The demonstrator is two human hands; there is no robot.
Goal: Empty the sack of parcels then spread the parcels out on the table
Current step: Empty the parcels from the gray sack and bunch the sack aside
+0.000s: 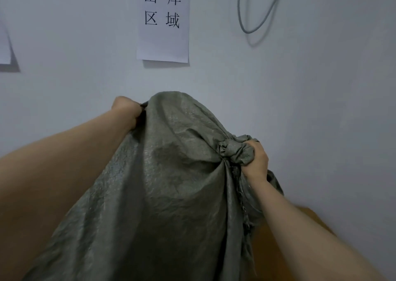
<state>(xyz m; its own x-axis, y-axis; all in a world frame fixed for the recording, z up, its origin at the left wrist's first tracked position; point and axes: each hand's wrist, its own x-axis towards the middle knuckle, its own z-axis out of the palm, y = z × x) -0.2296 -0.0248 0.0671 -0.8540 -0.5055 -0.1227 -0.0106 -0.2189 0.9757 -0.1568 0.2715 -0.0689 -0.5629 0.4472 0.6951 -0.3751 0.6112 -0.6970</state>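
A large grey-green woven sack point(171, 184) is held up in front of me and fills the lower middle of the view. My left hand point(127, 111) grips its upper left corner, high against the wall. My right hand point(254, 160) is clenched on a bunched wad of the sack's fabric at its right side. The sack hangs down from both grips, draped and creased. No parcels are visible; the sack hides whatever is below it.
A pale wall stands close behind the sack, with a printed paper sign point(164, 21), another sheet point(4, 45) at the left edge and a grey cable loop point(255, 19). A strip of brown table surface point(308, 218) shows at the lower right.
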